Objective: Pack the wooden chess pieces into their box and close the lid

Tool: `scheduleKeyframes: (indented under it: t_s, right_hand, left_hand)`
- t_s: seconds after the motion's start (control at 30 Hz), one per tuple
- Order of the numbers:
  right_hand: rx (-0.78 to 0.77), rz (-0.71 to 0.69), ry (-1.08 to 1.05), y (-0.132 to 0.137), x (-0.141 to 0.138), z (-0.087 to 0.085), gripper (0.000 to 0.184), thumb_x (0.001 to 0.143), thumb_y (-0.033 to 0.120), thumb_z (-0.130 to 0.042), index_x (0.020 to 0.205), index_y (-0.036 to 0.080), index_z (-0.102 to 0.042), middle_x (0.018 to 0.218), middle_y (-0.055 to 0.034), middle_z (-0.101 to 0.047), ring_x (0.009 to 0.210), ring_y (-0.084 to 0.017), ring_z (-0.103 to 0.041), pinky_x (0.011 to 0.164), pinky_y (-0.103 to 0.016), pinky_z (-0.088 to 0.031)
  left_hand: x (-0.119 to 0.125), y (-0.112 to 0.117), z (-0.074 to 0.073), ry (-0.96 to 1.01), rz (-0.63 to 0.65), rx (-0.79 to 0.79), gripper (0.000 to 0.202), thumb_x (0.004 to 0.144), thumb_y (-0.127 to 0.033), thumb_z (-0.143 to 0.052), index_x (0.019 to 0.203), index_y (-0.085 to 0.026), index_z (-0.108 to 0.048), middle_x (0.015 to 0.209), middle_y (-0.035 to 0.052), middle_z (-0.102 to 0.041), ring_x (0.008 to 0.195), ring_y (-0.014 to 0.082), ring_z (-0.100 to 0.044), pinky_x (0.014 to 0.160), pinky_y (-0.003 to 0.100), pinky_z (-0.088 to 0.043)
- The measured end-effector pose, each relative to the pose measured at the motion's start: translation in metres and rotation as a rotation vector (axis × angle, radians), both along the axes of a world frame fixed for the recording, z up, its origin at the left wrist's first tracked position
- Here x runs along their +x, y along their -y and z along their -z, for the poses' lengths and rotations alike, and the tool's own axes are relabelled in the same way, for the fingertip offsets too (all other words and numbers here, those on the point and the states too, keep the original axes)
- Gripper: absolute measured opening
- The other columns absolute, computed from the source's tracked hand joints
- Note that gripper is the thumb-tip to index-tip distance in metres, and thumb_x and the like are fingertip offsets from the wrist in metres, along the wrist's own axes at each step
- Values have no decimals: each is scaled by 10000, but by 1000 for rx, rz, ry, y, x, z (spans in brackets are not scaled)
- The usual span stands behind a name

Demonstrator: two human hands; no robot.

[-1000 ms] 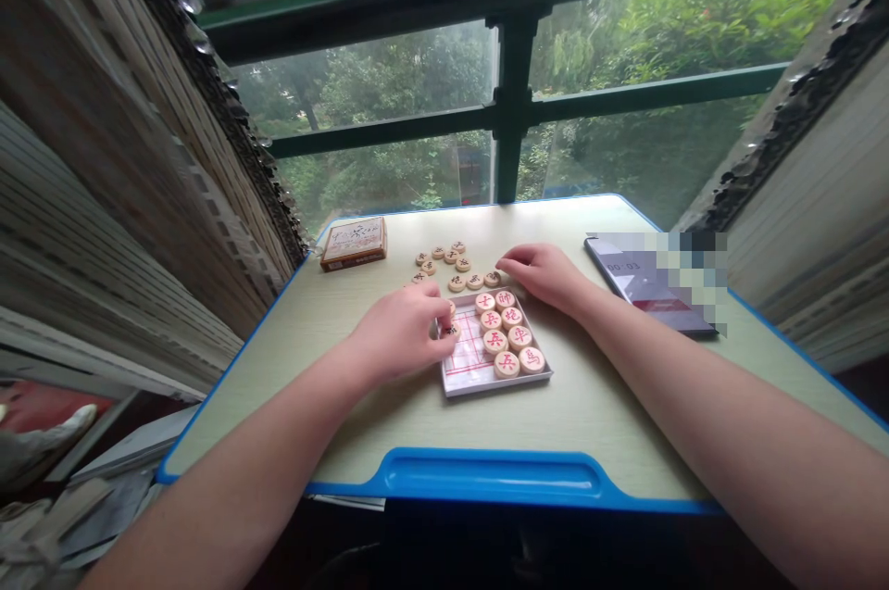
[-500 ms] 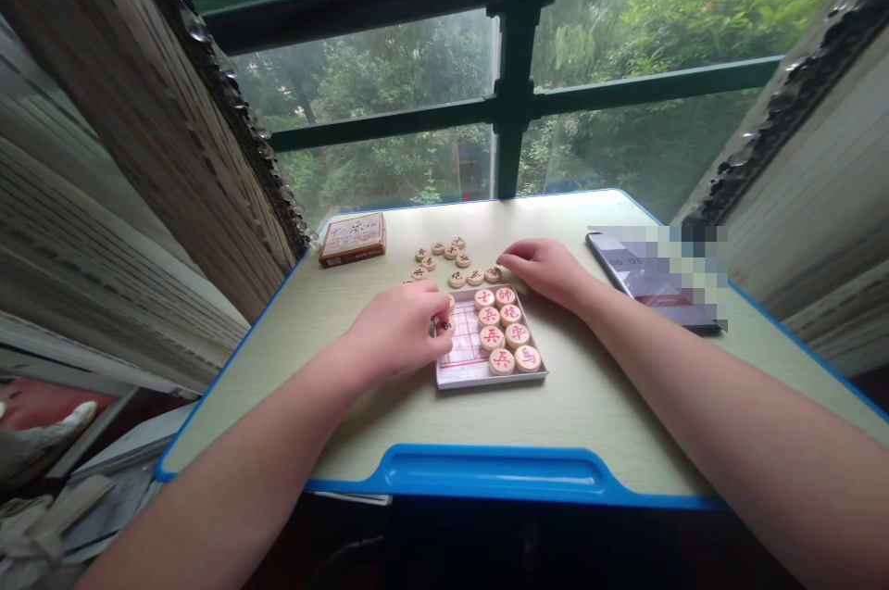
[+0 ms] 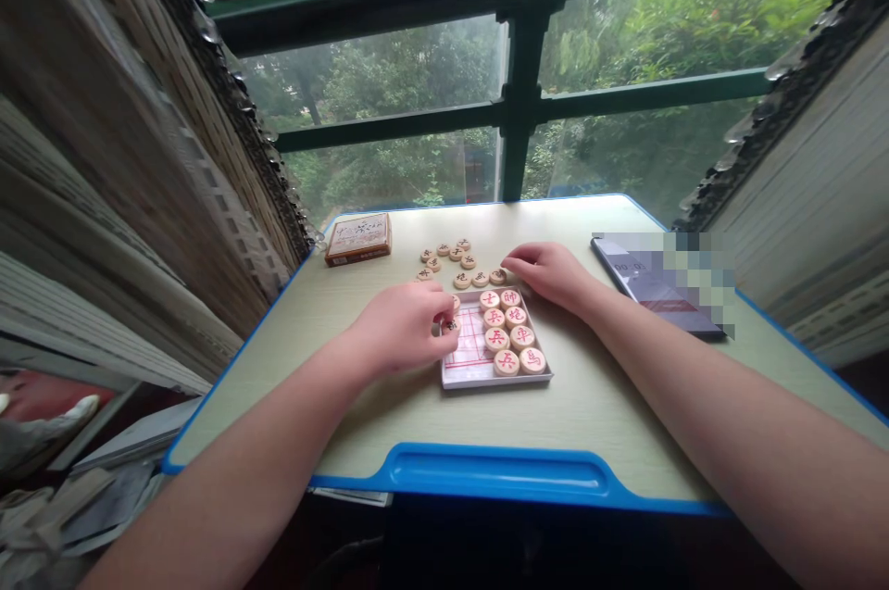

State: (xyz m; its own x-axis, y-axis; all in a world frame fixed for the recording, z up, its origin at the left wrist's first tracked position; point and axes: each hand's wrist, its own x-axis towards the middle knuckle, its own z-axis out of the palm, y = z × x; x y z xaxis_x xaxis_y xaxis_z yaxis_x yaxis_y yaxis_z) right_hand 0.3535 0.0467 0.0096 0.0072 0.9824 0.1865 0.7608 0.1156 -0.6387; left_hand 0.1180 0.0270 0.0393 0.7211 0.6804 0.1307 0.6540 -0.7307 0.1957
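Between the thumb and fingers of my left hand (image 3: 403,328) is a black-marked Chinese chess piece (image 3: 451,328), low over the left part of a shallow box tray (image 3: 464,377). Another piece (image 3: 456,304), partly hidden by that hand, sits just behind it. Two columns of red-marked pieces (image 3: 495,338) fill the tray's right side, and a red-lined sheet covers its floor. Beyond the back rim, my right hand (image 3: 545,273) rests with curled fingers closed at the right edge of a black-marked piece (image 3: 498,276), the last in a short row.
Several loose black-marked pieces (image 3: 443,250) lie behind the tray. A brown printed box (image 3: 359,239) is at the table's back left. To the right lies a phone (image 3: 639,280), partly pixelated. The table (image 3: 333,423) has a blue edge; a window and curtains surround it.
The view has shifted slightly, moving everything a little to the right in the picture. The piece in my left hand shows more clearly at the tray; my right hand keeps its place.
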Motion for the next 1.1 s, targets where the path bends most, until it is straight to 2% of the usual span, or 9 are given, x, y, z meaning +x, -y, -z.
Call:
scheduleKeyframes:
  t_s: [0.13, 0.27, 0.37, 0.43, 0.53, 0.67, 0.77, 0.93, 1.1]
  right_hand:
    - [12, -41, 35, 0, 0, 0, 223, 820, 265, -518, 847, 167, -718, 891, -55, -707, 823, -177, -629, 757, -255, -447]
    - [60, -133, 120, 0, -1, 0, 260, 848, 291, -498, 866, 172, -728, 937, -88, -659, 882, -198, -611, 819, -291, -450]
    - [75, -145, 123, 1, 0, 0, 247, 844, 284, -508, 870, 178, -730, 945, -92, -641, 891, -203, -610, 845, -305, -451]
    - [70, -137, 115, 2, 0, 0, 222, 823, 239, -521, 874, 181, -729, 954, -90, -640, 890, -200, -612, 852, -302, -454]
    - [59, -138, 124, 4, 0, -1, 234, 794, 176, -519, 899, 182, -728, 978, -90, -647, 903, -202, -611, 861, -302, -455]
    - [32, -146, 138, 4, 0, -2, 258, 784, 159, -506, 917, 178, -726, 995, -85, -674, 942, -212, -604, 875, -314, -453]
    - [1, -135, 117, 4, 0, -2, 257, 796, 191, -502, 928, 180, -722, 997, -70, -696, 963, -218, -604, 886, -324, -449]
    - [-50, -143, 44, 8, -2, -6, 258, 803, 229, -503, 924, 164, -722, 993, -77, -706, 938, -217, -621, 875, -325, -456]
    - [-86, -185, -28, 12, -5, -9, 255, 797, 204, -500, 928, 164, -715, 1004, -66, -704, 923, -198, -630, 849, -297, -471]
  left_hand:
    - [-2, -12, 2, 90, -49, 20, 177, 756, -309, -542, 688, -169, -627, 705, 22, -604, 622, 130, -513, 584, 252, -361]
    - [-7, -33, 9, 240, -195, 71, 176, 755, -241, -499, 673, -157, -630, 711, 31, -612, 645, 141, -533, 607, 257, -403]
    - [-14, -49, 16, 322, -283, 99, 170, 732, -181, -491, 779, -151, -652, 805, 50, -632, 772, 176, -572, 737, 294, -449]
    - [-18, -57, 20, 328, -341, 78, 249, 695, -103, -466, 851, -147, -656, 887, 65, -626, 841, 190, -573, 815, 315, -455]
    - [-21, -62, 27, 332, -398, -45, 437, 616, -4, -449, 986, -149, -629, 1000, 78, -608, 898, 190, -568, 819, 306, -471]
    - [-22, -63, 33, 299, -420, -169, 590, 591, 50, -455, 1132, -153, -572, 1090, 104, -578, 984, 201, -554, 860, 311, -463]
    - [-20, -62, 35, 301, -430, -226, 626, 573, 68, -468, 1148, -159, -568, 1126, 115, -557, 955, 194, -566, 814, 289, -480]
    - [-17, -60, 34, 355, -424, -248, 571, 566, 61, -499, 1092, -137, -597, 1128, 121, -555, 795, 149, -588, 714, 255, -492]
    - [-12, -59, 33, 432, -412, -182, 440, 577, 38, -493, 955, -125, -646, 1043, 92, -616, 749, 139, -589, 724, 254, -484]
